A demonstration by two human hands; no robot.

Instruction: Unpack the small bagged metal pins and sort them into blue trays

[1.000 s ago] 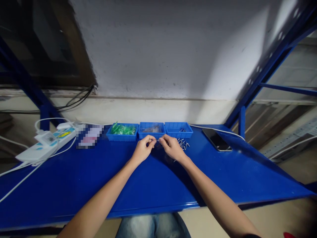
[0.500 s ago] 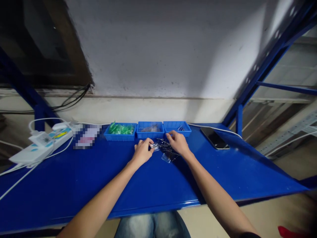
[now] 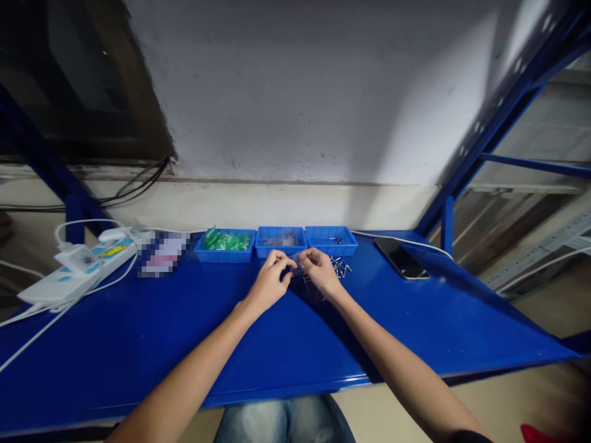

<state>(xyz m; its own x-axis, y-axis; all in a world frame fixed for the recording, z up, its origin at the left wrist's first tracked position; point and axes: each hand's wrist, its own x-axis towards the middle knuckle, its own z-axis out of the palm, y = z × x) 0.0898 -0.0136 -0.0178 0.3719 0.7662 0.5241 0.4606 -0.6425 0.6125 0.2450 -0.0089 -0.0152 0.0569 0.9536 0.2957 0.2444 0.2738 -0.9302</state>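
Note:
My left hand (image 3: 270, 280) is closed in a pinch on a small clear plastic bag (image 3: 296, 266), in front of the middle bin. From the other side my right hand (image 3: 322, 274) pinches the bag too, its fingertips close to those of the left. What is inside the bag is too small to tell. A loose pile of thin metal pins with heads, like rivets or nails (image 3: 341, 267), lies on the blue table (image 3: 286, 344) beside and under my right hand, which partly hides it.
Three blue bins stand in a row at the back: the left bin (image 3: 224, 256) holds green bags, the middle bin (image 3: 280, 251) clear bags, the right bin (image 3: 330, 249) a few metal pins. A phone (image 3: 401, 258) lies right; a power strip (image 3: 74, 277) with white cables lies left.
My right hand has moved left from over the metal pins to the bag at my left hand. The clear bag that lay on the table in front of the pile no longer shows there.

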